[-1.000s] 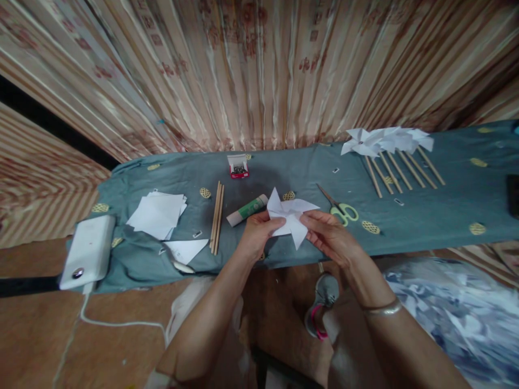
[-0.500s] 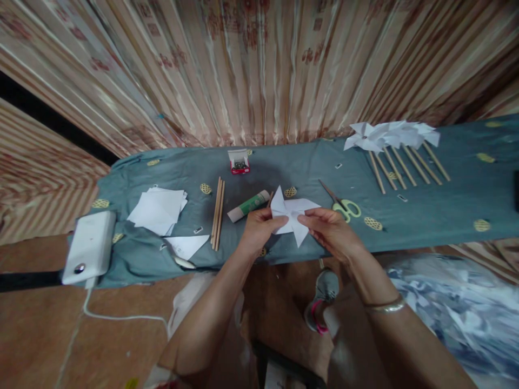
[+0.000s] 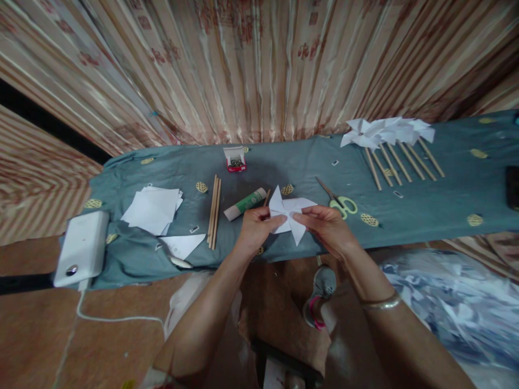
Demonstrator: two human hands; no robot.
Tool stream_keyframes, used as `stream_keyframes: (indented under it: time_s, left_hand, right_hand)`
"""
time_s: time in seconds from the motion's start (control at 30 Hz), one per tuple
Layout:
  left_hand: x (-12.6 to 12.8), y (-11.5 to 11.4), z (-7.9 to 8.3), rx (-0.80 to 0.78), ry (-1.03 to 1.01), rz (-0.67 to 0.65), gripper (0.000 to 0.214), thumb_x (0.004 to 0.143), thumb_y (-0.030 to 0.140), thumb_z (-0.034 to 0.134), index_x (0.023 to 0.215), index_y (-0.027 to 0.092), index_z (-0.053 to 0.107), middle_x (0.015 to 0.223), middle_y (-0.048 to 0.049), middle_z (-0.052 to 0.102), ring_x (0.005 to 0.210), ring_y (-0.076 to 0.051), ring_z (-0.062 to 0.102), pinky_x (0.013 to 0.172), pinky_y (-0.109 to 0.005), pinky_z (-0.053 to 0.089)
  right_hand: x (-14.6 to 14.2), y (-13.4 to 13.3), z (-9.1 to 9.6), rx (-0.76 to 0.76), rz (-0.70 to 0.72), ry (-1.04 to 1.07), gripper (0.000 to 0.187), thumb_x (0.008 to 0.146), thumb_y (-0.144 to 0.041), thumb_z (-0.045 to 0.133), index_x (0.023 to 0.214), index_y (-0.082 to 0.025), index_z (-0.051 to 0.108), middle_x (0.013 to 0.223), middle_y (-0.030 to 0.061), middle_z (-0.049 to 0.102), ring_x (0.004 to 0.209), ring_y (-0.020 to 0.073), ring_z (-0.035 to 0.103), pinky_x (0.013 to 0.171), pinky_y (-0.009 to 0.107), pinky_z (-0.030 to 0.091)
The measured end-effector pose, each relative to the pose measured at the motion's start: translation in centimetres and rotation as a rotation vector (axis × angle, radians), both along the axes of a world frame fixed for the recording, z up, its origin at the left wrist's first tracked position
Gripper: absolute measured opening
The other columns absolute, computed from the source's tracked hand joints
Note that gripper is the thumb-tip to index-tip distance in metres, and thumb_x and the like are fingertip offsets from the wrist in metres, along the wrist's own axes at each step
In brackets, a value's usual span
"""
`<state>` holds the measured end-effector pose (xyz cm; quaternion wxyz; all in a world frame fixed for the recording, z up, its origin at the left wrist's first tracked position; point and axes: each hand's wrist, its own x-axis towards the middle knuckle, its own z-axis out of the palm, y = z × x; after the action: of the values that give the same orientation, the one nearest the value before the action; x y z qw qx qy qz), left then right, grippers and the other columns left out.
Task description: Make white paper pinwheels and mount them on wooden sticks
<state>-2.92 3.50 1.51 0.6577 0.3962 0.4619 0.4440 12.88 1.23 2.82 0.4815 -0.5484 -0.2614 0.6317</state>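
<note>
The scene is viewed from the person's head, with the camera faced forward and tilted down over the cloth-covered table (image 3: 421, 210) (its right end is cut off by the frame). The left hand (image 3: 256, 227) and right hand (image 3: 327, 226) are seen from above and behind, fairly near. The curtain (image 3: 259, 70) is taken in beyond, the floor (image 3: 24, 335) below.
</note>
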Motion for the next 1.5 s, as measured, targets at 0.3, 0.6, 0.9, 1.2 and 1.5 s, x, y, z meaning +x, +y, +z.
stream_keyframes:
  time_s: [0.3,0.6,0.9,1.2,1.5]
  left_hand:
    - [0.1,-0.1,-0.1,0.035,0.058,0.004,0.025,0.051,0.033,0.085,0.068,0.016,0.076,0.066,-0.0014,0.071,0.058,-0.014,0.056,0.058,-0.025,0.044]
    - [0.5,-0.1,0.1,0.019,0.052,0.051,0.021,0.05,0.032,0.082,0.06,0.016,0.074,0.059,0.0,0.068,0.054,-0.012,0.052,0.054,-0.024,0.042]
    - [-0.3,0.5,-0.2,0.018,0.05,0.158,0.02,0.053,0.031,0.08,0.065,0.016,0.074,0.062,0.0003,0.069,0.056,-0.013,0.056,0.057,-0.025,0.043]
    - [-1.0,0.8,0.5,-0.038,-0.113,0.282,0.027,0.046,0.03,0.085,0.066,0.016,0.074,0.07,-0.0024,0.073,0.064,-0.016,0.063,0.068,-0.029,0.048]
    - [-0.9,0.5,0.3,-0.033,-0.028,0.256,0.025,0.048,0.031,0.083,0.066,0.016,0.074,0.067,-0.0017,0.072,0.061,-0.015,0.06,0.065,-0.028,0.046]
  right_hand:
    - [-0.2,0.1,0.0,0.022,-0.023,-0.038,0.03,0.044,-0.032,0.09,0.063,-0.02,0.07,0.063,-0.0021,0.072,0.053,0.0112,0.059,0.055,0.027,0.046]
    - [-0.3,0.1,0.0,0.024,-0.03,-0.075,0.036,0.04,-0.036,0.09,0.063,-0.019,0.069,0.063,-0.0015,0.071,0.053,0.0118,0.058,0.054,0.027,0.044]
    - [2.2,0.6,0.0,0.206,-0.035,-0.252,0.03,0.061,-0.049,0.08,0.072,-0.022,0.073,0.069,0.0,0.07,0.055,0.0101,0.052,0.055,0.025,0.04]
    - [5.0,-0.9,-1.2,0.406,0.048,-0.827,0.012,0.075,-0.032,0.065,0.077,-0.024,0.072,0.074,0.0016,0.071,0.066,0.0187,0.061,0.067,0.033,0.046]
    - [3.5,0.4,-2.3,0.698,0.204,-1.242,0.015,0.083,-0.021,0.056,0.087,-0.023,0.071,0.099,0.0077,0.072,0.096,0.0261,0.064,0.091,0.042,0.047]
